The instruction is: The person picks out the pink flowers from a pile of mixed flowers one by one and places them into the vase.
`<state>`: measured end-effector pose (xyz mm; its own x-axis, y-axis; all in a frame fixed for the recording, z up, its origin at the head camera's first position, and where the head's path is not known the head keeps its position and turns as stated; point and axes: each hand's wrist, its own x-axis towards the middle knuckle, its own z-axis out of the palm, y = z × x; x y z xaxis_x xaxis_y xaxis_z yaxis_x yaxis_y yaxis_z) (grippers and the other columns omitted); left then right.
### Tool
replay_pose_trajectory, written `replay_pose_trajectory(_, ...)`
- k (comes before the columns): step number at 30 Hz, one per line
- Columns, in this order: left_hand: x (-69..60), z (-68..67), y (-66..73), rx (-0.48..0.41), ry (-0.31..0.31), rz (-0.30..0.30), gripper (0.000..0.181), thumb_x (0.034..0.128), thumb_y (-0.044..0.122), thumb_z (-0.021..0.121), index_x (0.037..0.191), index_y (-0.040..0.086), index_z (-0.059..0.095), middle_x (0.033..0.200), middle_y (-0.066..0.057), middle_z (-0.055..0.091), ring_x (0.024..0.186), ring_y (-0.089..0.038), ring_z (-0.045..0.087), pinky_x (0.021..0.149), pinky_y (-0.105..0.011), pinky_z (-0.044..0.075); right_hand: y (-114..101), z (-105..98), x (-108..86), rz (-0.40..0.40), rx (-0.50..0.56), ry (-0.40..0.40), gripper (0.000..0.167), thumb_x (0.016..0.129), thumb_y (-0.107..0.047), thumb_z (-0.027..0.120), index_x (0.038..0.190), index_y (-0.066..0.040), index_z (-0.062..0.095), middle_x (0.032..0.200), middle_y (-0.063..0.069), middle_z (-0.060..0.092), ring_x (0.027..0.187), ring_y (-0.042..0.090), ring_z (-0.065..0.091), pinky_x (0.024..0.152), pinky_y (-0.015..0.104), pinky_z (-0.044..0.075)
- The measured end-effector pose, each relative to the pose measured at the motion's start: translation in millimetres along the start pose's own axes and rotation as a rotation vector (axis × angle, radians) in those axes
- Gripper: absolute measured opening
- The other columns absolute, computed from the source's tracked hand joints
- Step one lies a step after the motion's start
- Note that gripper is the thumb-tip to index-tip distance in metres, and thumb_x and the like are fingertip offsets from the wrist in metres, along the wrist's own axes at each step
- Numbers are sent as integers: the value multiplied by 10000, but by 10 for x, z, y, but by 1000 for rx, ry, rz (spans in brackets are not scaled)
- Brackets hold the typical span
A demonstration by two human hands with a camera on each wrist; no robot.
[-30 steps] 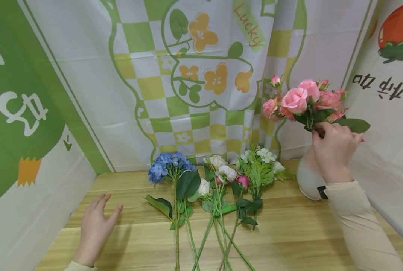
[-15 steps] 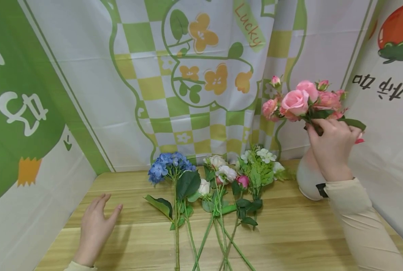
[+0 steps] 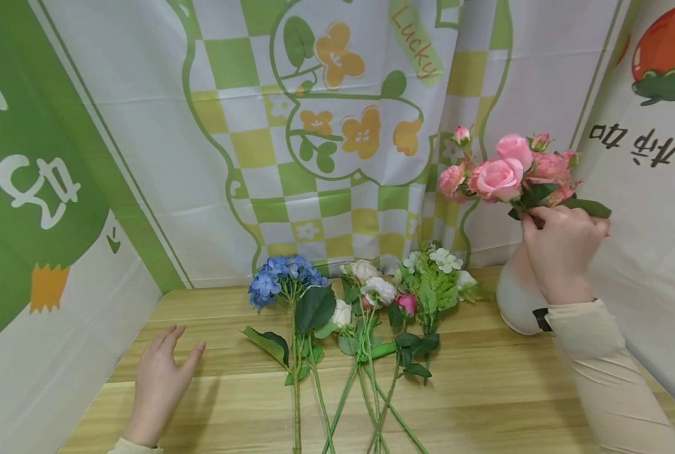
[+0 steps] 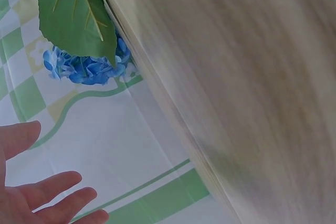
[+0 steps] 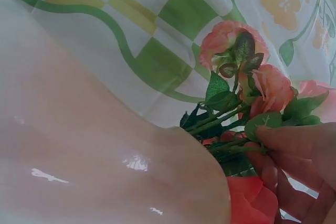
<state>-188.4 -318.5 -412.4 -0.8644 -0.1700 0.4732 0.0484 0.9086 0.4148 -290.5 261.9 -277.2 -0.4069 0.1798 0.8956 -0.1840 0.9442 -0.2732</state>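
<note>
On the right of the head view, my right hand (image 3: 561,252) is above a pale pink-white vase (image 3: 521,296). Its thumb and fingers pinch the green stem of a pink rose (image 3: 500,180) close to the vase's mouth. More pink flowers (image 5: 233,43) and leaves stand in the vase around it; the hand hides part of the mouth. The right wrist view has the glossy vase wall (image 5: 105,129) beside the pinched stem (image 5: 231,144). My left hand (image 3: 161,381) is at the table's left, fingers loosely spread, holding nothing. A blue hydrangea (image 3: 286,277) lies to its right.
White flowers (image 3: 379,291), a magenta bud (image 3: 406,303) and a green sprig with small white blossoms (image 3: 436,284) lie mid-table, their long stems crossing toward the front. Printed cloth (image 3: 326,208) hangs behind the wooden table (image 3: 484,391) and along both sides.
The large pink rose has shifted slightly down and to the right, turning a little. My right hand moved slightly left, then back. My left hand and the flowers on the table stayed still.
</note>
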Motion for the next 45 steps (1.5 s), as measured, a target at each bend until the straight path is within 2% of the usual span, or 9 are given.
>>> replay_pose_trajectory(7, -12, 10, -5, -2, 6, 4, 586, 895, 295, 640, 1276, -122, 485, 1330, -353, 438, 1179, -539, 402, 960, -669, 290, 36, 12, -42, 0, 12, 26, 175, 823, -109, 620, 784, 14, 738, 716, 282, 635, 777, 473, 470, 812, 619, 216)
replay_pose_trajectory(14, -18, 21, -14, -11, 17, 8, 583, 899, 303, 633, 1274, -121, 489, 1328, -352, 440, 1178, -538, 403, 961, -662, 292, 70, 17, -54, 33, 46, 58, 160, 809, -87, 624, 771, 13, 743, 773, 303, 603, 835, 475, 423, 856, 597, 152)
replay_pose_trajectory(22, -13, 6, -10, -6, 16, 3, 587, 903, 313, 628, 1278, -116, 489, 1331, -350, 441, 1184, -533, 404, 965, -656, 298, 129, 17, -73, 39, 67, 83, 169, 808, -155, 685, 763, -4, 747, 768, 285, 613, 822, 473, 423, 847, 581, 146)
replay_pose_trajectory(26, -7, -2, 1, -6, 8, -5, 595, 908, 323, 621, 1286, -114, 482, 1346, -348, 430, 1199, -533, 391, 976, -657, 286, 128, 12, -66, 40, 53, 66, 167, 814, -144, 674, 769, -1, 746, 780, 292, 603, 832, 477, 416, 845, 588, 148)
replay_pose_trajectory(33, 0, 2, 12, -4, 16, 15, 585, 904, 314, 625, 1270, -123, 490, 1331, -351, 439, 1178, -532, 405, 960, -662, 294, 129, 8, -105, 71, 41, 61, 187, 831, -124, 633, 787, 25, 737, 826, 284, 540, 898, 491, 392, 823, 575, 146)
replay_pose_trajectory(38, 18, 12, 50, -3, 37, 31, 576, 896, 305, 635, 1259, -121, 501, 1320, -339, 457, 1163, -520, 424, 950, -647, 312, 130, 17, -130, 77, 35, 70, 225, 855, -146, 626, 792, 49, 720, 856, 277, 532, 919, 495, 389, 824, 582, 155)
replay_pose_trajectory(45, 57, 46, 135, -30, 18, 30, 575, 894, 296, 641, 1270, -113, 496, 1342, -343, 437, 1195, -537, 397, 972, -670, 286, 137, 10, -155, 94, 45, 59, 263, 857, -198, 680, 869, 63, 708, 939, 267, 556, 952, 482, 398, 862, 594, 165)
